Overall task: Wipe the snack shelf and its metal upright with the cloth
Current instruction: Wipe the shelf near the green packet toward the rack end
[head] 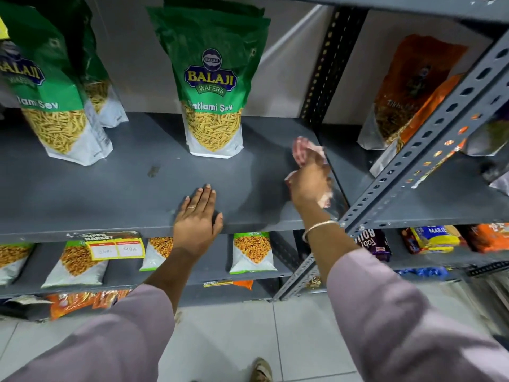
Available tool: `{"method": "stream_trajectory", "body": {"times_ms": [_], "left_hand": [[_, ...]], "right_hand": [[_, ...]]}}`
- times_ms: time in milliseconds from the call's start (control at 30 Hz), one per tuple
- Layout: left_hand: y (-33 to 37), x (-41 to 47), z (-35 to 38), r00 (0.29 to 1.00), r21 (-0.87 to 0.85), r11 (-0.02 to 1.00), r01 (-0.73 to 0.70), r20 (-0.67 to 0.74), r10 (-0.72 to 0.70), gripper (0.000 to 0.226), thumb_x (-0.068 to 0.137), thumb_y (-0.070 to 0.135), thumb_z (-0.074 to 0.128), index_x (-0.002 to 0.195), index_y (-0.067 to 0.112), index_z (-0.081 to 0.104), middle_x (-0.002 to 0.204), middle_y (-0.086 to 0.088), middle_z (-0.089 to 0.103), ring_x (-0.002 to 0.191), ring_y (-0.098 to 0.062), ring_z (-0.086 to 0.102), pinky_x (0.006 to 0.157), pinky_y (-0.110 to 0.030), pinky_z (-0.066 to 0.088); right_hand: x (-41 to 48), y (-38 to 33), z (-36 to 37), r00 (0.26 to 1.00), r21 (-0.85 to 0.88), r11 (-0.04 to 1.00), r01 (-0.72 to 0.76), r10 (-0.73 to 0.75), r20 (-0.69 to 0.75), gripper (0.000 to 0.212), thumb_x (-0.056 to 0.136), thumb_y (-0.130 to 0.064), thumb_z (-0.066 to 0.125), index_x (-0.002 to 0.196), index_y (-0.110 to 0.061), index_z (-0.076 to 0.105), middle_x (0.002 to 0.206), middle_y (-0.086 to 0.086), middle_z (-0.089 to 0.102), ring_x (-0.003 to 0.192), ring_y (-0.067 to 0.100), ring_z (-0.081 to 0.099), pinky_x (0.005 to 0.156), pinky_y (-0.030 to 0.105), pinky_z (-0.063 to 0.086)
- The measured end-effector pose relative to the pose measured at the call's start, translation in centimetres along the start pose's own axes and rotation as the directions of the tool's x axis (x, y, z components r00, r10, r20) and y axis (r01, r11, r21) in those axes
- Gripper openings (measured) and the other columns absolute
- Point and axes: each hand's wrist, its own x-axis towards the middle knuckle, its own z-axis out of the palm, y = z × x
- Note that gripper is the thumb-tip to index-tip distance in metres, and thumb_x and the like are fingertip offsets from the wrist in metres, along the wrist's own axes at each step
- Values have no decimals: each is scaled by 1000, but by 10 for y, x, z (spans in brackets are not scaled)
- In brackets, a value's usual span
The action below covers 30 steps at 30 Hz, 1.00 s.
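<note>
A grey metal snack shelf (115,186) runs across the view at chest height. My right hand (311,183) presses a pale pink cloth (301,150) onto the shelf's right end, close to the back. My left hand (197,216) lies flat on the shelf's front edge, fingers together, holding nothing. A perforated grey metal upright (429,150) slants across the right side, just right of my right wrist. A second dark slotted upright (327,64) stands at the back corner, behind the cloth.
Green Balaji Ratlami Sev pouches stand on the shelf: one at the middle back (213,84), two at the left (52,86). Orange pouches (405,92) fill the neighbouring bay at the right. Lower shelves hold more packets and a yellow price tag (115,248). White floor tiles (248,332) lie below.
</note>
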Motion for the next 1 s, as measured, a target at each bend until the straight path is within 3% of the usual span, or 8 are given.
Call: {"method": "stream_trajectory", "body": {"times_ms": [100,300,467,600,667,733,900,1000], "left_hand": [[-1,1,1,1000,-6,1000,-8,-28,8,58,85,33,33,123,-1,61,130,-15,58,118,-30,57,102,-36,24],[0,1,0,996,11,1000,-15,-85,16,55,84,32,36,118,-1,64,125,-15,61,112,-29,61,100,-37,29],[-1,1,1,999,17,1000,-5,-48,6,57,84,36,34,120,3,64,129,-11,60,116,-25,59,98,-37,43],[-3,3,3,999,19,1000,-3,-50,4,58,83,36,34,121,3,63,129,-12,60,116,-26,59,100,-38,41],[-3,4,4,998,27,1000,-4,-65,6,59,83,37,35,121,1,63,128,-12,60,116,-26,59,102,-38,31],[-3,3,4,999,24,1000,-5,-49,7,59,83,37,35,121,2,63,129,-12,60,116,-26,59,103,-37,35],[-4,2,4,999,-2,1000,-20,-36,20,58,84,38,36,122,3,62,129,-12,59,116,-25,59,103,-37,32],[5,-1,3,999,-44,999,-31,-18,31,57,84,37,36,122,3,62,130,-12,59,117,-26,58,102,-35,28]], "right_hand": [[15,23,12,977,-185,982,-25,63,205,72,95,-24,42,153,-17,2,162,13,-2,149,35,-3,121,51,4],[-14,-8,35,754,-163,761,628,-542,371,54,101,-27,29,152,-25,15,161,2,17,148,27,16,117,51,23],[32,3,26,957,-196,942,274,-245,158,58,92,-34,14,144,-16,34,150,17,35,137,35,36,114,45,29],[30,-14,39,764,1,796,606,-582,278,51,99,-16,30,150,-14,29,157,10,29,146,28,24,121,41,17],[47,-14,43,867,157,867,473,-489,93,47,95,-18,39,143,-17,43,151,8,40,140,24,36,118,40,27],[61,-16,48,967,24,977,212,-213,140,51,93,-22,43,144,-16,40,153,13,32,142,33,29,115,47,25],[83,-30,55,796,-100,800,591,-559,233,51,96,-27,37,146,-24,36,157,7,29,144,31,27,119,44,25],[98,-11,53,976,-352,912,212,-213,34,62,86,-25,31,145,-9,29,148,19,34,138,41,29,116,52,25]]}}
